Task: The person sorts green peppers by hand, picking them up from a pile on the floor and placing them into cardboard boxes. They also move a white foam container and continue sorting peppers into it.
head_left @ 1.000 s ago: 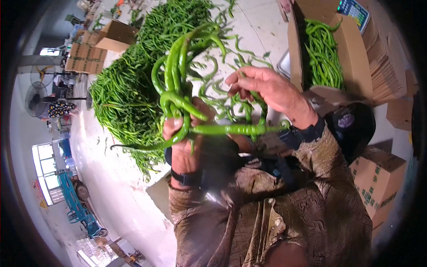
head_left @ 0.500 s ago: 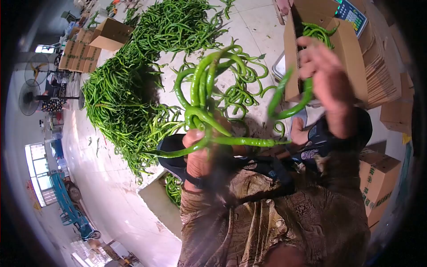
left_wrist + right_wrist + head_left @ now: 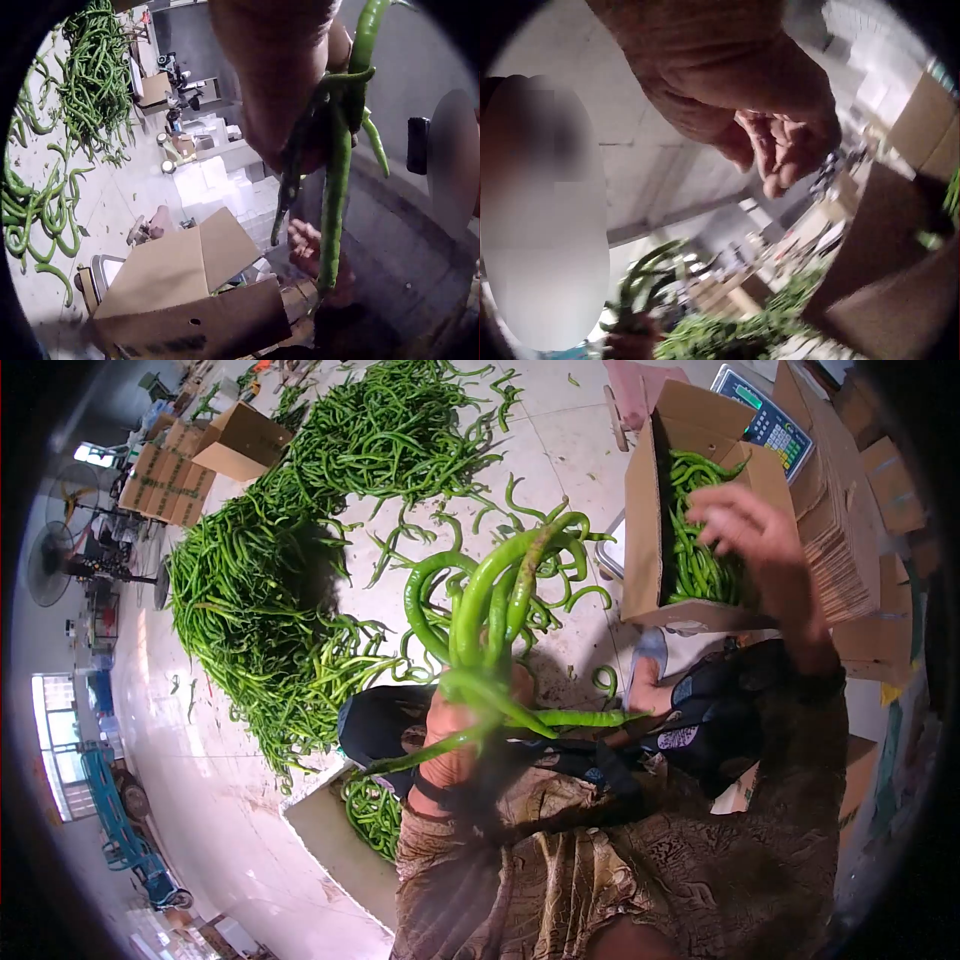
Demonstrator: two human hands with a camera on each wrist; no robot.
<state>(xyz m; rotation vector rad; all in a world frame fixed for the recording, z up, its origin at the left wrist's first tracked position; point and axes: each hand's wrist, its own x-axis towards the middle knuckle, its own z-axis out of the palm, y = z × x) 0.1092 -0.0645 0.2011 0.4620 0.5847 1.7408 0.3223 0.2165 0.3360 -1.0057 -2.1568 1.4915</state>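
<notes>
- We hold a bunch of long green peppers (image 3: 470, 600) in the left hand (image 3: 443, 722), fingers curled round its middle, raised above the floor and well apart from the near left corner of the carton (image 3: 645, 525).
- Our right hand (image 3: 755, 540) hangs over the carton's near right edge with fingers loosely bent; we see nothing in it.
- We would do best with a grip just firm enough to stop slipping, since hard squeezing could snap or bruise the peppers.
- We should clear the carton's rim with the right wrist and lay peppers lengthwise, tips below the edge, as most of the packed peppers (image 3: 695, 565) seem to run.
- The held skins look smooth and glossy, faintly ridged; one curves into a hook, another shows brownish blemishes.
- The carton is plain brown cardboard with stiff flaps; beyond its far right corner sits a scale (image 3: 770, 430) with a keypad.
</notes>
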